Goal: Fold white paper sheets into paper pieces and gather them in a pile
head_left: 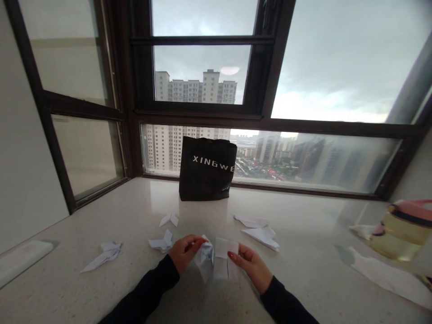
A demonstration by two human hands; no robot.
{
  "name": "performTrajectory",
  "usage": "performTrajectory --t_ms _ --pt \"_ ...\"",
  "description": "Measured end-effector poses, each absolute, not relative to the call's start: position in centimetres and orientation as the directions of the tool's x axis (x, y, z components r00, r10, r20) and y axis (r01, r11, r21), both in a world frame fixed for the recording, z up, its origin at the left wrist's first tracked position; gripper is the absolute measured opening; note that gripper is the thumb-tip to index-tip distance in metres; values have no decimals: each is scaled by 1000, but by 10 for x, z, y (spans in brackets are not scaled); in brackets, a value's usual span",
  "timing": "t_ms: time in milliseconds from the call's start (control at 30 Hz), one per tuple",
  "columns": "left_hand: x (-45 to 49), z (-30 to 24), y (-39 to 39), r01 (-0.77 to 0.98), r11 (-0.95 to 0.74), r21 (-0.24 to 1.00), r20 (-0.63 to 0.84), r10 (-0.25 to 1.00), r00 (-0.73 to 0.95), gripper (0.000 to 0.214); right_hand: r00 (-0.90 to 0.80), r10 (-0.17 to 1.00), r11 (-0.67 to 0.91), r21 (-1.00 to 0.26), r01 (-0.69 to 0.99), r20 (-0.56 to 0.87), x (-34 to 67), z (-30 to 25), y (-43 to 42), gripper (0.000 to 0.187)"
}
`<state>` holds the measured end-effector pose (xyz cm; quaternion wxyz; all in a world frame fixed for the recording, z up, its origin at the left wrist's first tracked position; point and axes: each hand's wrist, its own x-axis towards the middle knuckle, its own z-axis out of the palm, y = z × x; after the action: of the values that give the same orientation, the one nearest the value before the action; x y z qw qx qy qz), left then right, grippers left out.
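My left hand (186, 253) pinches a folded white paper (206, 260) between thumb and fingertips. Close beside it, my right hand (251, 263) grips a flatter folded paper piece (221, 248), its thumb on top and fingers behind. Whether the two parts are joined into one sheet, I cannot tell. Left of my left hand lie several folded paper shapes: a V-shaped one (169, 218), a winged one (161, 243) and a long pointed one (103, 256). Beyond my right hand, a narrow folded paper (251, 221) and a pointed folded paper (262, 237) lie next to each other.
A black bag (207, 180) with white lettering stands upright before the window. At the right, a yellowish bottle (401, 236) with a pink lid stands near a crumpled white paper (388, 272). A white slab-like object (25, 260) lies at the left on the pale countertop (135, 292).
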<state>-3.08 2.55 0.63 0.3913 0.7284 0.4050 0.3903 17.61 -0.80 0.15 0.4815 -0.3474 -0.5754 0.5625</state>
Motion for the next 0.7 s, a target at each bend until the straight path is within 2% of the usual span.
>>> performTrajectory --t_ms 167,233,433,567,700 --pt "-28 9 15 142 -375 916 314 892 325 34 -345 926 50 -958 -283 151 172 -2 -11 30" --pt "-26 11 12 93 -424 901 384 878 285 31 -374 914 23 -942 -333 154 166 -3 -14 29" --pt "-25 15 8 76 -547 834 533 834 142 25 -358 924 -84 -845 -528 132 160 3 -17 24" --pt "-25 15 7 -5 -484 875 484 873 58 27 -340 934 -126 -783 -609 114 163 5 -17 25" --pt "-19 11 2 -107 -363 926 368 930 29 29 -396 912 -123 -847 -516 109 156 0 -21 25"
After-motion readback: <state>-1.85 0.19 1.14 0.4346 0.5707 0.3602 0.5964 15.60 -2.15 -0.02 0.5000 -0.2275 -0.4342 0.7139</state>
